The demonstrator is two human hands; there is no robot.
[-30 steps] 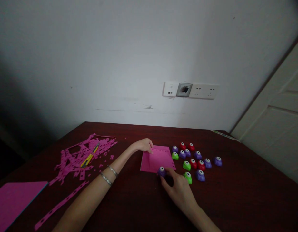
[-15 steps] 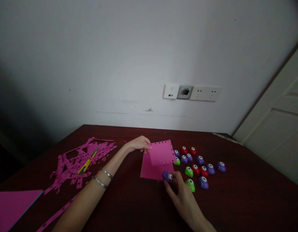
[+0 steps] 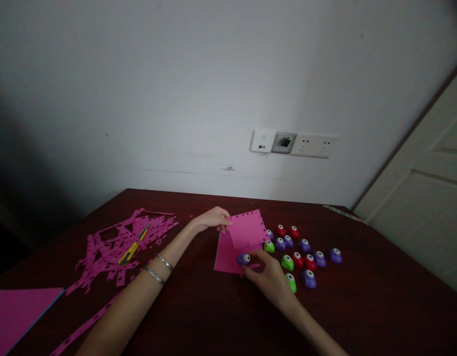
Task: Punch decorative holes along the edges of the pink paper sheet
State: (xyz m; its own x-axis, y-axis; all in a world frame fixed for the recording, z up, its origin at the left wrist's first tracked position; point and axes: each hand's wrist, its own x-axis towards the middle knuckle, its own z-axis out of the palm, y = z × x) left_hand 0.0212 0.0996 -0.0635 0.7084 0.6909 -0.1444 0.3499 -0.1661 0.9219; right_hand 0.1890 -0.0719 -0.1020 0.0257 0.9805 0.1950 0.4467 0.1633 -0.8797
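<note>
My left hand [image 3: 218,220] pinches the left edge of a pink sheet of paper [image 3: 247,230], which has small punched holes along its top and right edges. Under it lies a second pink sheet [image 3: 226,257] on the table. Between the fingertips of my right hand [image 3: 267,274] is a purple craft punch [image 3: 244,258], close to the lower edge of the upper sheet. Whether the punch touches the paper I cannot tell. To the right of the sheets stand several more craft punches in purple, red [image 3: 297,259] and green [image 3: 287,262].
A heap of punched pink paper scraps [image 3: 113,247] lies on the left, with a yellow utility knife [image 3: 134,247] on top. A pink stack of paper [image 3: 24,316] sits at the near left corner of the dark table [image 3: 199,316]. Wall sockets [image 3: 312,145] are behind.
My right hand has moved left with the purple craft punch, over the pink paper. The upper sheet has tilted slightly, its right side a little higher. My left hand keeps its pinch.
</note>
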